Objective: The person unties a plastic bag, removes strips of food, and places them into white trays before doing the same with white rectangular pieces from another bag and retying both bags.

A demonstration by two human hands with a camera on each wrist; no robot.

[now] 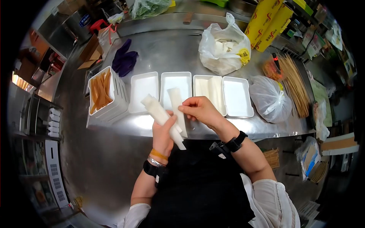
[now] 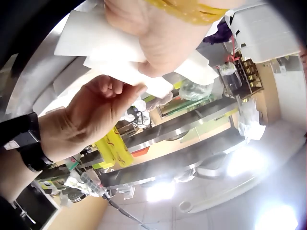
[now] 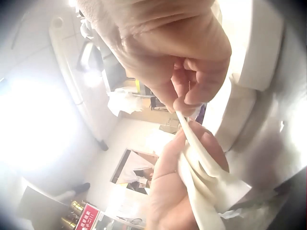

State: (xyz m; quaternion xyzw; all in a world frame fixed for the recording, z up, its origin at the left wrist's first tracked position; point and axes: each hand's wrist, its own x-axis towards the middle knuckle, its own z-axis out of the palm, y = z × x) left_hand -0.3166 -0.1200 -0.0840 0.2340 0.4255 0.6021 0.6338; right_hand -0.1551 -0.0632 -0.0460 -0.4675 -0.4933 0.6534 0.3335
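Observation:
My left hand (image 1: 162,136) grips a small stack of pale, flat, flexible strips (image 1: 155,108) over the table's front edge, thumb on top. With thumb and fingertips my right hand (image 1: 201,111) pinches the edge of one pale strip (image 1: 175,99), which fans out beside the stack. In the right wrist view that strip (image 3: 191,136) runs edge-on from the pinching fingertips to the left hand (image 3: 165,191). Behind the hands are open white boxes; one box (image 1: 196,77) holds more pale sheets (image 1: 215,91), and another box (image 1: 144,87) shows a bare white inside.
At the left a white slotted container (image 1: 119,99) holds brown strips (image 1: 100,89), near a dark purple cloth (image 1: 124,59). An open plastic bag (image 1: 213,62) with pale pieces, a tied bag (image 1: 272,100), wooden skewers (image 1: 294,83) and yellow rolls (image 1: 264,22) stand at the right.

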